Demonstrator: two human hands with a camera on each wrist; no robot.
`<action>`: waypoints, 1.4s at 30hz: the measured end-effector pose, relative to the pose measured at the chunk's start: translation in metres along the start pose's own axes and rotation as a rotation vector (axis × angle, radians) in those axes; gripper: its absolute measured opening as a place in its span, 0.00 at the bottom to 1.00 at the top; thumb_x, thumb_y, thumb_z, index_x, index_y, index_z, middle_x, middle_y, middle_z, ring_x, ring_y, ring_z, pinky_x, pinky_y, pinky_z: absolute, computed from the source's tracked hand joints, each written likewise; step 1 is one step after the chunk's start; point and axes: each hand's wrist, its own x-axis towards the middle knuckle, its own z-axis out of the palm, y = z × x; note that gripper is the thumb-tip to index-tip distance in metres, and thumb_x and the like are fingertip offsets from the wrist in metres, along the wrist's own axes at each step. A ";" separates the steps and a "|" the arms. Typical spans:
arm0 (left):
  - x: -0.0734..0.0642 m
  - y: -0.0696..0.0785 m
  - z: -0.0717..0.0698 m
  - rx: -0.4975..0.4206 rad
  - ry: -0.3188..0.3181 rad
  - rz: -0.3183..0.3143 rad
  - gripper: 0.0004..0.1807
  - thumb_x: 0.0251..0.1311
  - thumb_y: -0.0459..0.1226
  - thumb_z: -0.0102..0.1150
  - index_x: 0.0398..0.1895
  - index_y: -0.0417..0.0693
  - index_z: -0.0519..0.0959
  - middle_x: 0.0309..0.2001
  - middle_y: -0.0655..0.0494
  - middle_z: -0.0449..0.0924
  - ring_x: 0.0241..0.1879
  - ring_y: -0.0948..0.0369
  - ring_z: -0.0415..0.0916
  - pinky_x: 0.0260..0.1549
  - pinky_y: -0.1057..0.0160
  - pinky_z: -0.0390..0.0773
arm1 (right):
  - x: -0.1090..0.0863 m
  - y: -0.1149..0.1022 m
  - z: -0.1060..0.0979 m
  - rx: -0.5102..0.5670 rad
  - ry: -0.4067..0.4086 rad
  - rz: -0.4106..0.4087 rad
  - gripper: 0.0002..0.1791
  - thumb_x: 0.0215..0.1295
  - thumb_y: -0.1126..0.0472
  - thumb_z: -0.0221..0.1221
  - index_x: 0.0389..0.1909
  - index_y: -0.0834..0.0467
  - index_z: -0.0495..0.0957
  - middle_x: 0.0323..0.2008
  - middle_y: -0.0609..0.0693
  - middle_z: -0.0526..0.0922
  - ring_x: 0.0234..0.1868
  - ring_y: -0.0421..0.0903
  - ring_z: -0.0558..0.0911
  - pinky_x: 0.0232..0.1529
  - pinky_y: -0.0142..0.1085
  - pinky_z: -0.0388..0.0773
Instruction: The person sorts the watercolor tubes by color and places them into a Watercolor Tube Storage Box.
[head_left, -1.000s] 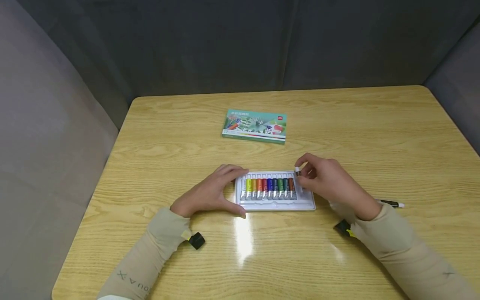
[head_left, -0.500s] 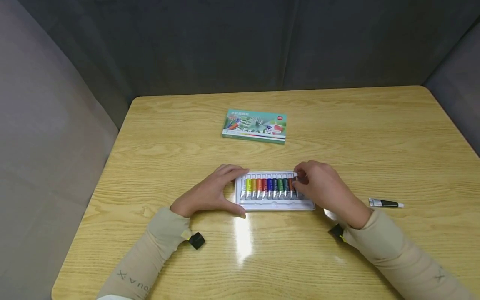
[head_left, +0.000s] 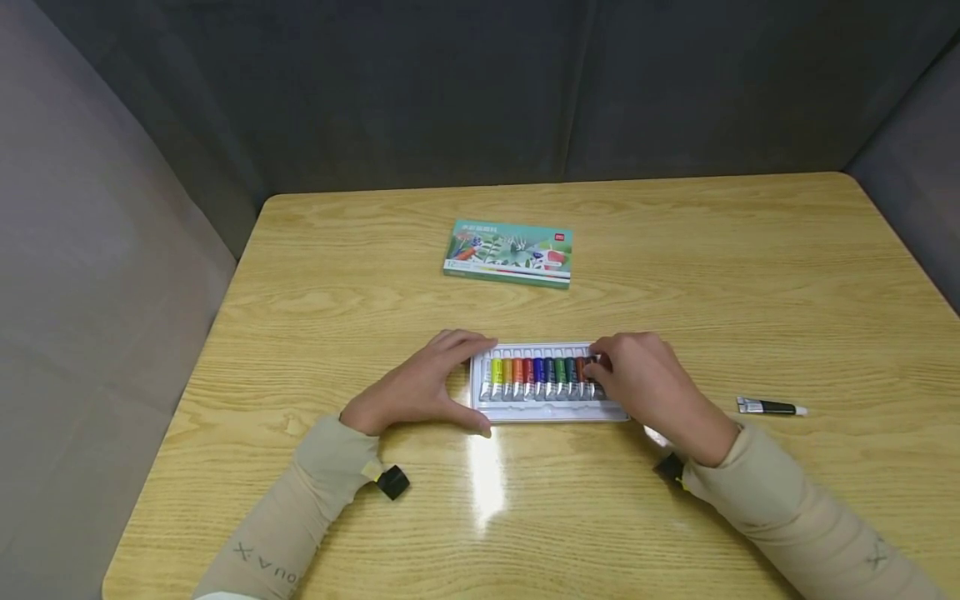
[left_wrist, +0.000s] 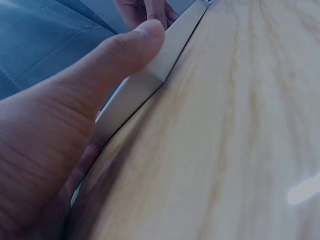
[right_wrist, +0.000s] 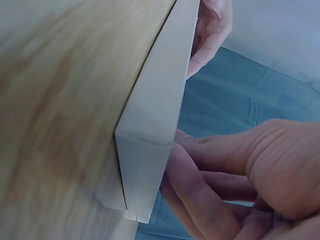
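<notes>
A shallow white plastic tray lies flat on the table, holding a row of small paint tubes in several colours. My left hand grips the tray's left end, thumb at the near side and fingers at the far corner; the left wrist view shows the thumb on the tray's side wall. Over the right end, my right hand pinches a dark paint tube lying in the last slot in view. Its cap is hidden by the fingers. In the right wrist view the fingers are curled beyond the tray edge.
A black paint tube with a white cap lies on the table, right of the right hand. Behind the tray lies a green illustrated paint box. Dark cloth hangs behind the wooden table.
My right hand has lowered the white-capped tube into the tray's slot and moved slightly down and left. The left hand and tray have barely moved. The loose black tube is more visible.
</notes>
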 end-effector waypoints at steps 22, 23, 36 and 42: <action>0.000 0.003 -0.001 0.005 -0.002 0.000 0.63 0.38 0.67 0.80 0.81 0.64 0.62 0.77 0.65 0.62 0.77 0.61 0.59 0.75 0.48 0.68 | -0.003 -0.002 0.000 -0.064 0.009 -0.084 0.06 0.63 0.66 0.69 0.40 0.61 0.91 0.34 0.58 0.91 0.24 0.43 0.77 0.23 0.34 0.73; 0.000 0.003 -0.001 0.005 -0.002 0.001 0.63 0.38 0.67 0.80 0.81 0.64 0.62 0.77 0.65 0.62 0.77 0.61 0.59 0.75 0.48 0.68 | -0.003 -0.002 0.000 -0.063 0.005 -0.085 0.06 0.63 0.66 0.69 0.40 0.61 0.91 0.34 0.59 0.91 0.25 0.43 0.77 0.23 0.34 0.73; 0.000 0.000 0.000 -0.002 0.000 0.003 0.63 0.38 0.68 0.79 0.81 0.65 0.61 0.76 0.67 0.62 0.76 0.62 0.59 0.75 0.50 0.67 | -0.003 0.002 -0.004 -0.022 -0.030 -0.077 0.10 0.65 0.68 0.65 0.45 0.64 0.90 0.39 0.62 0.91 0.23 0.42 0.76 0.24 0.33 0.72; 0.000 -0.001 0.000 0.003 0.003 0.005 0.63 0.38 0.70 0.78 0.80 0.67 0.61 0.76 0.69 0.62 0.76 0.64 0.59 0.75 0.50 0.68 | -0.003 0.005 -0.010 0.017 -0.067 -0.046 0.11 0.69 0.66 0.62 0.47 0.64 0.89 0.40 0.61 0.91 0.20 0.40 0.70 0.23 0.32 0.66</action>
